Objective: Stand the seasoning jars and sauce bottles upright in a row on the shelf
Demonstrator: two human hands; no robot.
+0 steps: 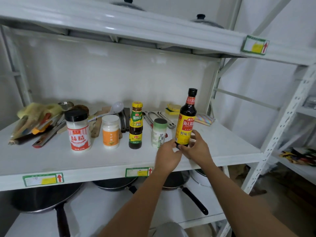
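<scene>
I see five containers upright in a row along the middle shelf (51, 159), nearer its front edge than its back. From the left: a black-capped jar with a red-and-white label (78, 130), a white-lidded jar with an orange label (110, 131), a small dark sauce bottle with a yellow cap (136, 125), and a pale green shaker (159, 133) whose lower right is hidden by my left hand (168, 155). That hand is blurred; its fingers curl toward the base of the tall soy sauce bottle (187, 120), and I cannot tell whether they actually touch it. My right hand (196, 149) wraps the bottle's lower part, fingers on the label, so its base is hidden and I cannot tell if it rests on the shelf. Toward the back edge lies a jumble of utensils (39, 124), hard to sort out at the left. Pans (42, 199) below are partly cut off by the shelf front.
</scene>
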